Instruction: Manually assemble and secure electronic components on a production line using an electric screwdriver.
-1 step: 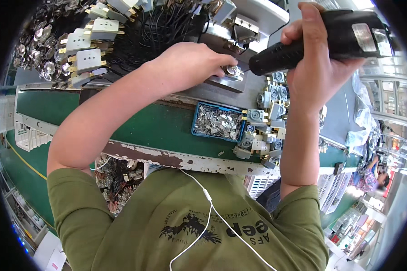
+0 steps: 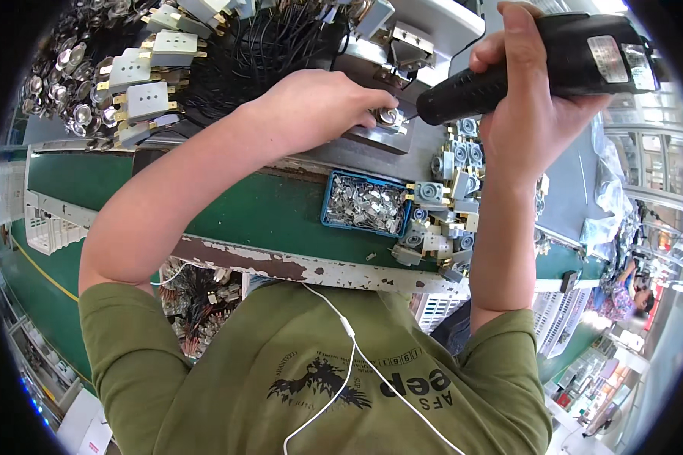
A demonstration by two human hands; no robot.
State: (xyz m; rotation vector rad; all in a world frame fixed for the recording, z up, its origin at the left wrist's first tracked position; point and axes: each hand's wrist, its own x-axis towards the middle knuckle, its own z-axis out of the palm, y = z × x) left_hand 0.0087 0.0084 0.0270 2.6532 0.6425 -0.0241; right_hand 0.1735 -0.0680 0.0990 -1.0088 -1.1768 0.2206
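Observation:
My right hand (image 2: pixel 527 106) is wrapped around a black power screwdriver (image 2: pixel 584 57) tilted to the left. Its thin tip points at a small part with a round metal cap (image 2: pixel 388 118). The fingers of my left hand (image 2: pixel 330 106) are closed on that part, on top of a metal block (image 2: pixel 387 139); the palm hides some of it. Just right of the block lie several grey-and-white components with brass tabs (image 2: pixel 430 194). Nearer to me, a blue tray (image 2: pixel 328 203) holds many small metal pieces.
Black wires (image 2: pixel 254 57) heap up behind my left hand. White blocks with brass prongs (image 2: pixel 148 100) and shiny round metal caps (image 2: pixel 72 64) pile up at far left. A metal fixture (image 2: pixel 411 49) stands behind the block. The bench's chipped front edge (image 2: pixel 296 267) runs before my body.

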